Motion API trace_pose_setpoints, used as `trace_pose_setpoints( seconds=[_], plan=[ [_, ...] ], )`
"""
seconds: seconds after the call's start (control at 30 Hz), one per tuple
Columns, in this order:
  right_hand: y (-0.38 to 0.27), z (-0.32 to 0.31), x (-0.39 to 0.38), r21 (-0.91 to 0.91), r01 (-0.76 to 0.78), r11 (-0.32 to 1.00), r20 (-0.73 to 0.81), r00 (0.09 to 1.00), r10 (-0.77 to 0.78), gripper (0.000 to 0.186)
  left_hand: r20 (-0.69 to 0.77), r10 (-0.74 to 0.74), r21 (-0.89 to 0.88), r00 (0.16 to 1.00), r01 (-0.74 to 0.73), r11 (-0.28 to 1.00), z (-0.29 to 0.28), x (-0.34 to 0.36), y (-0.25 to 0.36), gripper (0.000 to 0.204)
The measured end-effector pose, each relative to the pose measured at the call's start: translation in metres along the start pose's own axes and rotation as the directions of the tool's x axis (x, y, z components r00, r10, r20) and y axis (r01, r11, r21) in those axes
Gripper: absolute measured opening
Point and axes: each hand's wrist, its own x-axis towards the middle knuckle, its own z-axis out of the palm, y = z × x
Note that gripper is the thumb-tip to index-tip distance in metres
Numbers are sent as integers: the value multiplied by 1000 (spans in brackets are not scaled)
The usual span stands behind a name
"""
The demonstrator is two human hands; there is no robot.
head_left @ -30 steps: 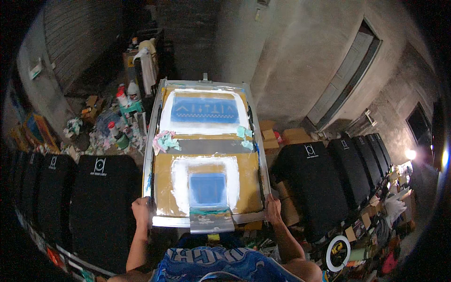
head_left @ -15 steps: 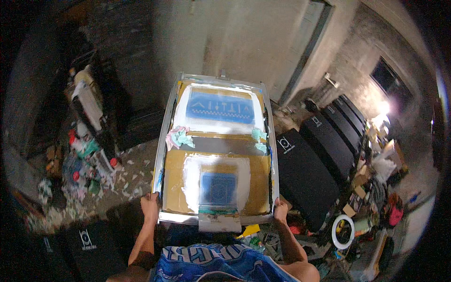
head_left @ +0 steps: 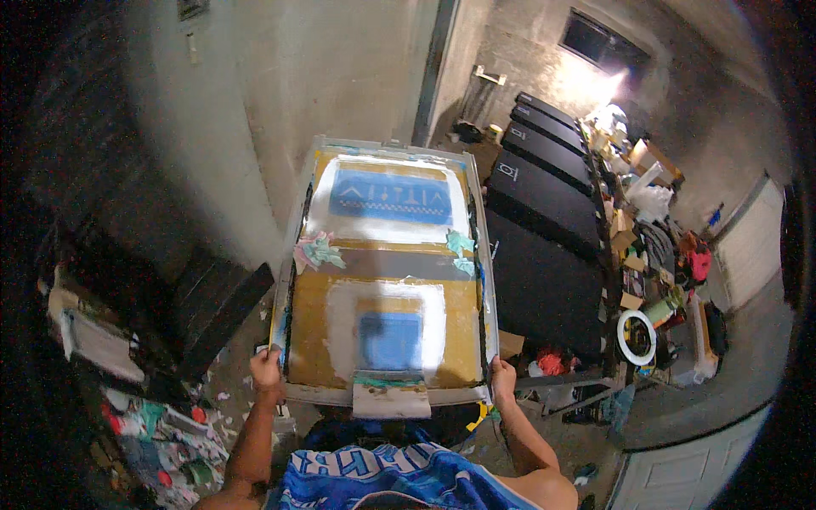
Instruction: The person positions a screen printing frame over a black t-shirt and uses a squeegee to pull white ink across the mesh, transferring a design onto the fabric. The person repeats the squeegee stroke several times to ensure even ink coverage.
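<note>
A silk-screen printing frame point(head_left: 384, 347) with pale metal edges is held out in front of me. Two blue stencil areas show on its mesh, each ringed by white and bordered with brown tape. My left hand point(head_left: 266, 372) grips its near left corner; my right hand point(head_left: 502, 379) is closed round the near right corner. Crumpled pink and green scraps point(head_left: 319, 252) cling at the left side, and a light green scrap point(head_left: 460, 245) at the right. A pale flap or plate point(head_left: 391, 401) overlaps the middle of the near edge.
Black panels point(head_left: 544, 285) lie in a row on a long table to the right, beside boxes and clutter. A white ring point(head_left: 636, 337) sits at its near end. Litter and bottles point(head_left: 174, 450) cover the floor at left. A pale wall point(head_left: 331, 76) rises ahead.
My view has swung to the right, so the row of black panels now sits more ahead. The screen frame has turned along with me, both hands keeping their grip.
</note>
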Motion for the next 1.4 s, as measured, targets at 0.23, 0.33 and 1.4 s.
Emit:
trace_pose_setpoints(
  seconds=[0.23, 0.33, 1.4],
  plan=[
    [43, -359, 179, -132, 78, 988, 35, 997, -74, 45, -112, 335, 349, 936, -278, 895, 308, -237, -5, 29],
    [55, -493, 254, -162, 40, 986, 16, 999, -38, 51, 4, 237, 431, 972, -215, 876, 429, -333, 37, 35],
    [23, -543, 374, 105, -71, 992, -155, 984, 87, 47, 288, 101, 475, 952, -234, 848, 655, -228, 127, 43]
  ],
)
